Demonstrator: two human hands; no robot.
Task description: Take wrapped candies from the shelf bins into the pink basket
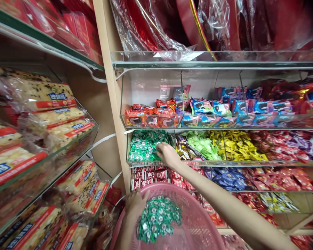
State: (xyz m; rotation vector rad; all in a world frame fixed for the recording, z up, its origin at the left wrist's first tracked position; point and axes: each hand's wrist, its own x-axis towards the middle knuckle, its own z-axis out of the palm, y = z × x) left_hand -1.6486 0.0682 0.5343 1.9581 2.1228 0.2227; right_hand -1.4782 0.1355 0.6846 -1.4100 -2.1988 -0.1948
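Note:
My right hand (169, 156) reaches into the clear shelf bin of green-wrapped candies (143, 144), at the bin's right side. Its fingers are bent and close together on the wrappers; what lies between them is hidden. Below, a pink perforated plastic basket (198, 208) holds a heap of the same green candies (159, 218), gathered in its left half. My left hand (137, 203) is closed over the basket's left rim, partly blurred.
A clear divider separates the green bin from dark snack bars (186, 147), light-green packets (203, 146) and yellow packets (240, 146). Orange and blue cookie packs (203, 106) sit above, red-and-white packets (148, 177) below. Glass shelves with wrapped pastry bars (54, 93) jut in at left.

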